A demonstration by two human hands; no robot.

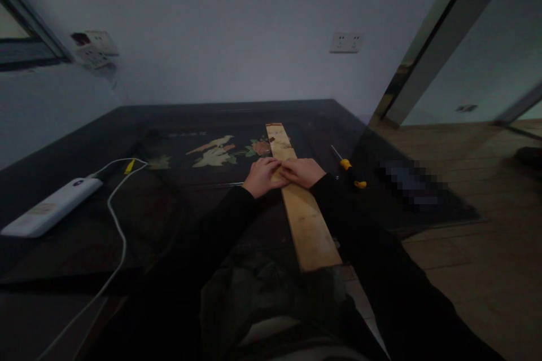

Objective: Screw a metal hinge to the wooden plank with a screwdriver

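Note:
A long pale wooden plank lies across a dark table with a painted bird and flower picture, its near end overhanging the front edge. My left hand and my right hand rest together on the plank's middle, fingers curled and touching each other over the wood. Whether something small is pinched between the fingertips I cannot make out. Both arms are in dark sleeves.
A screwdriver with a yellow and black handle lies on the table right of my hands. A white power bank with a white cable sits at the left. Wall sockets are behind. Wooden floor at the right.

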